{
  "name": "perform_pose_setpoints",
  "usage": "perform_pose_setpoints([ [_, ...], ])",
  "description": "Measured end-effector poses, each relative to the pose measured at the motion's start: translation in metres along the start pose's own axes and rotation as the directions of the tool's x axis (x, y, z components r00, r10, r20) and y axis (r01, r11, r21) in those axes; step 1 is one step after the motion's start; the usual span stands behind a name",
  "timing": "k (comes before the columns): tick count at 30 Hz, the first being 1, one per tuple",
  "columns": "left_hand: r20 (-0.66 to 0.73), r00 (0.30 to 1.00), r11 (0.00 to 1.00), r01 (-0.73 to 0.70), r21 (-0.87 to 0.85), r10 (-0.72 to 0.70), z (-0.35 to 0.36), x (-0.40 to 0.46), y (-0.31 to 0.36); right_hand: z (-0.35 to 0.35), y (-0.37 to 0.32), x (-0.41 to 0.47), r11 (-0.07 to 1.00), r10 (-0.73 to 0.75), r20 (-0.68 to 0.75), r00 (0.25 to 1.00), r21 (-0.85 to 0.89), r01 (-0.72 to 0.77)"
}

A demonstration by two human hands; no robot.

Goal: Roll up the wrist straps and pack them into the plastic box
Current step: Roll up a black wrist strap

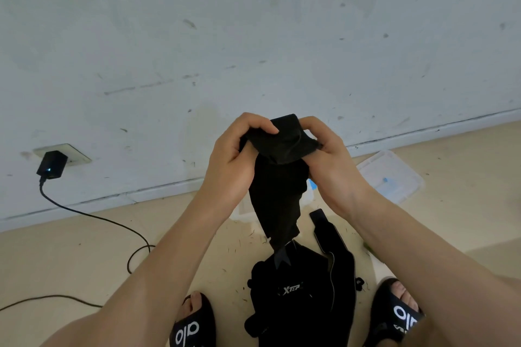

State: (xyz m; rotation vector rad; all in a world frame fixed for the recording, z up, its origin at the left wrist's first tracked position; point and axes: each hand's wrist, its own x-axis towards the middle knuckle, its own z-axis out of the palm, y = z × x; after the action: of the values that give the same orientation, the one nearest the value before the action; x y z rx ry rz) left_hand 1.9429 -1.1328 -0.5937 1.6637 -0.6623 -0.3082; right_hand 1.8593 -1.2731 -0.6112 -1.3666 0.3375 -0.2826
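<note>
Above floor, left hand & right hand grip 1 black strap, 1 plastic box behind

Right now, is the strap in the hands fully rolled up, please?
No. Only the top of the strap is rolled between both hands; the rest hangs loose.

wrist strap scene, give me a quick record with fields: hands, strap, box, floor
hands: left hand and right hand both grip the top of the wrist strap
strap: black, held up, its tail hanging down
box: clear plastic box mostly hidden behind strap; lid lies apart on floor
floor: pile of black straps, charger in wall socket
</note>
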Motion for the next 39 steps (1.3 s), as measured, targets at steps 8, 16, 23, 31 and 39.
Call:
perform_pose_setpoints([
  [8, 0.135, 0.980, 0.973, 0.168, -0.158, -0.147, -0.004, 0.002, 0.000, -0.003, 0.004, 0.000, 0.996, 0.069, -0.076, 0.995, 0.060, -0.064],
  [16, 0.084, 0.988, 0.992, 0.130, 0.006, -0.130, -0.007, 0.001, 0.001, -0.005, -0.003, 0.001, 0.990, 0.123, -0.034, 0.992, 0.081, -0.120],
  [23, 0.012, 0.991, 0.985, 0.132, 0.115, -0.134, -0.007, 0.001, 0.001, -0.009, -0.011, 0.000, 0.996, 0.018, 0.053, 0.998, -0.087, -0.014],
  [31, 0.076, 0.988, 0.990, 0.133, 0.055, -0.137, -0.003, -0.004, 0.004, -0.006, -0.009, -0.005, 0.996, -0.054, -0.005, 0.999, -0.075, 0.053],
  [39, 0.036, 0.999, 0.982, -0.029, 0.187, 0.023, 0.001, -0.003, 0.000, -0.010, -0.010, -0.003, 0.986, -0.056, 0.035, 0.998, -0.152, 0.060],
])
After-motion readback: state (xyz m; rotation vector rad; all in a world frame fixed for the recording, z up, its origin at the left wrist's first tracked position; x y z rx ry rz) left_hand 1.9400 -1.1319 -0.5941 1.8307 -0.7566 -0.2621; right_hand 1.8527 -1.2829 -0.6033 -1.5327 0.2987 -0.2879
